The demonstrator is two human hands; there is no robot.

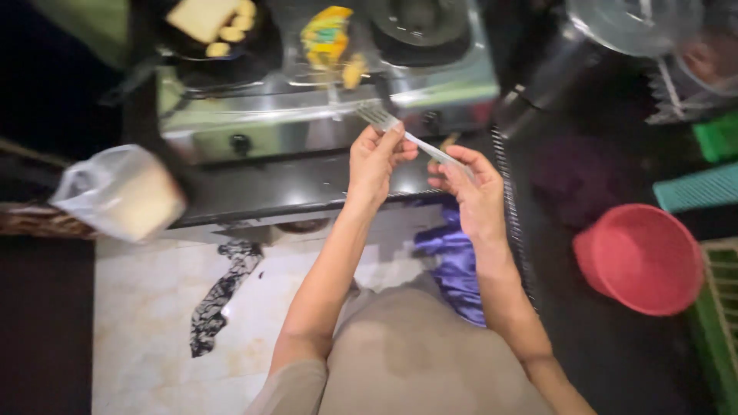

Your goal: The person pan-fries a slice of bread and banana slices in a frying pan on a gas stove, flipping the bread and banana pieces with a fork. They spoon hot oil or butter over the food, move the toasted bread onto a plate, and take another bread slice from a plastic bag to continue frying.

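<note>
Head view, looking down over bent arms and a grey-clad lap. Left hand [375,160] closed around the slotted head end of a metal spatula [407,138], fingertips pinching just behind the blade. Right hand [475,190] gripping the same spatula at the handle end, fingers curled over it. Spatula held in the air, slanting from upper left to lower right, just in front of the near edge of the dark counter [292,188].

On the counter, a steel gas stove [323,115] with a black knob on its front. On its left burner, a dark pan [211,38] holding pale pieces of food; between the burners, something yellow, blurred.

At the counter's left end, a pale bag [119,192] in clear plastic, overhanging the near edge. To the right, off the counter, a red basin [639,257] and green crates [719,307]. Beneath, a light tiled floor [146,323] with a dark cloth [223,296] lying on it.
</note>
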